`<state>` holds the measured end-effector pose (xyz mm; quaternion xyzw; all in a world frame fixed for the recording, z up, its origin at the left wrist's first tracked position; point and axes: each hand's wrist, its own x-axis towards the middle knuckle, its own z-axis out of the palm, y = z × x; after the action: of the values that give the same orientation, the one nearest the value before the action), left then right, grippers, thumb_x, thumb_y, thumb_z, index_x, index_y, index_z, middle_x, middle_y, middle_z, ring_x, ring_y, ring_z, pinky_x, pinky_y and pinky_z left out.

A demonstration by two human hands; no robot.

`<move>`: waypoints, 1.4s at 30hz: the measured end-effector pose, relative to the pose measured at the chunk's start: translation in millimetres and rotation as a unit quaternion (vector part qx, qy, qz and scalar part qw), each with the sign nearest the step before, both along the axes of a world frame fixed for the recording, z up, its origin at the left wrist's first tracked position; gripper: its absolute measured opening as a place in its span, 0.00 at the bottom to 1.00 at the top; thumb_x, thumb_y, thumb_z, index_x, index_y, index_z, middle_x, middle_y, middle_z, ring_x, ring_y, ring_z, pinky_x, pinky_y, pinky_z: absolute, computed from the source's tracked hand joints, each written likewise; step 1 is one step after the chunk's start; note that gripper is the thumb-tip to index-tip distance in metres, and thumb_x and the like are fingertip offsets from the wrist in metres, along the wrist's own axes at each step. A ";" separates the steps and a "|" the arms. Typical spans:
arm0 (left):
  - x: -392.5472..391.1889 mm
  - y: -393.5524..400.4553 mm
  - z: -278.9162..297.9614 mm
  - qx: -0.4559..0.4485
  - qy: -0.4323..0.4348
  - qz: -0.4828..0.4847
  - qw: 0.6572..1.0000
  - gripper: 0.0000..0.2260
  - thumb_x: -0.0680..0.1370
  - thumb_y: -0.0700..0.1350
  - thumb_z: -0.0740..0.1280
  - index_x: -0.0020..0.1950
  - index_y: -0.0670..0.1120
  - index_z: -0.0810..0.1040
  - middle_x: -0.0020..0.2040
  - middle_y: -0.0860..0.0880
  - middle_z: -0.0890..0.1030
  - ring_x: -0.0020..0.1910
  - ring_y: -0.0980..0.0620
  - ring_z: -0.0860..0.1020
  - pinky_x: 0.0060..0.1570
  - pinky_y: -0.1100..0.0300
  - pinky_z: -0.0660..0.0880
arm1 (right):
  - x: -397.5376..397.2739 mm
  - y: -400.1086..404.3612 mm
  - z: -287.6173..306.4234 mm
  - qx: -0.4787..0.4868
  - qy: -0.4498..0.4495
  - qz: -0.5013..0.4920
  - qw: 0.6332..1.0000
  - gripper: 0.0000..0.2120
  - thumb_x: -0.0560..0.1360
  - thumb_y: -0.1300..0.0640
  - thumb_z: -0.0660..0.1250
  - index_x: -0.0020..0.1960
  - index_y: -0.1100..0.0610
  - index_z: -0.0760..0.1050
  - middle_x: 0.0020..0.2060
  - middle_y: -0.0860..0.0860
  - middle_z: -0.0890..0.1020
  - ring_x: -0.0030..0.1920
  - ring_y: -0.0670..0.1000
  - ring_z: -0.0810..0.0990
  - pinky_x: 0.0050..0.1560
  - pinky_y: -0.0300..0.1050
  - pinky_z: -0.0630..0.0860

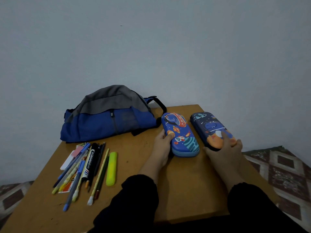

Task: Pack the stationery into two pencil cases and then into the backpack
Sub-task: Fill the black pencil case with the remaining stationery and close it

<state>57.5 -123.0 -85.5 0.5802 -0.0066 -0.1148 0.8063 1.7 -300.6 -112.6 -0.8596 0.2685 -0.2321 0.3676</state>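
From the head camera, both hands are on the pencil cases, side by side on the brown wooden tabletop [181,182]. The left hand [162,145] grips the near left edge of the bright blue hard-shell pencil case with the rocket and planets [180,133], thumb curled over its lid, fingers hidden beneath its side. The right hand [225,148] clasps the near end of the dark navy hard-shell pencil case with a blue dinosaur and an orange one [212,127], forefinger stretched up the lid, the other fingers wrapped round its right edge. Both cases lie flat and zipped, close together but not touching.

At the far left corner, against the pale wall, slumps the blue and grey fabric backpack [109,118], its black strap looping toward the rocket case. In front of it lies the loose stationery in a fanned heap: a fat black marker with a white label [90,163], printing there but too blurred to read; blue-capped pens [75,179]; slim pencils [101,174]; a pink-and-white flat eraser-like piece [71,157]. Just beside the heap, apart on its right, sits a lime-yellow highlighter [111,169]. Black sleeves cover both forearms. A patterned brown-and-white cloth [282,167] shows beyond the table's edges.
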 end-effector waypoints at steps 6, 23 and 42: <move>12.2 -12.4 6.6 0.062 -0.003 0.021 0.998 0.11 0.82 0.43 0.60 0.64 0.45 0.73 0.53 0.44 0.81 0.47 0.47 0.82 0.46 0.54 0.81 | -2.8 0.5 2.3 0.000 -0.023 -0.002 1.000 0.41 0.68 0.48 0.75 0.76 0.49 0.60 0.74 0.60 0.55 0.72 0.62 0.59 0.70 0.55 0.62; -31.1 19.5 1.6 0.227 -0.074 0.075 0.968 0.18 0.81 0.45 0.61 0.71 0.46 0.69 0.66 0.50 0.73 0.63 0.56 0.72 0.56 0.67 0.72 | -22.1 9.0 6.7 0.022 -0.132 0.001 0.991 0.40 0.67 0.46 0.77 0.75 0.49 0.64 0.73 0.54 0.61 0.71 0.57 0.64 0.67 0.54 0.67; -77.7 82.5 -7.3 -0.091 0.027 0.063 0.993 0.16 0.75 0.42 0.68 0.62 0.39 0.74 0.53 0.37 0.82 0.52 0.38 0.81 0.51 0.47 0.79 | -104.2 144.0 -7.9 0.058 -0.075 0.170 0.981 0.31 0.66 0.34 0.72 0.66 0.43 0.71 0.66 0.48 0.65 0.68 0.50 0.65 0.65 0.52 0.71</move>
<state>-20.2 -40.5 -92.8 0.5002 0.0413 -0.0789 0.8613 -102.5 -156.6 -120.5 -0.8501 0.1034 -0.2142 0.4699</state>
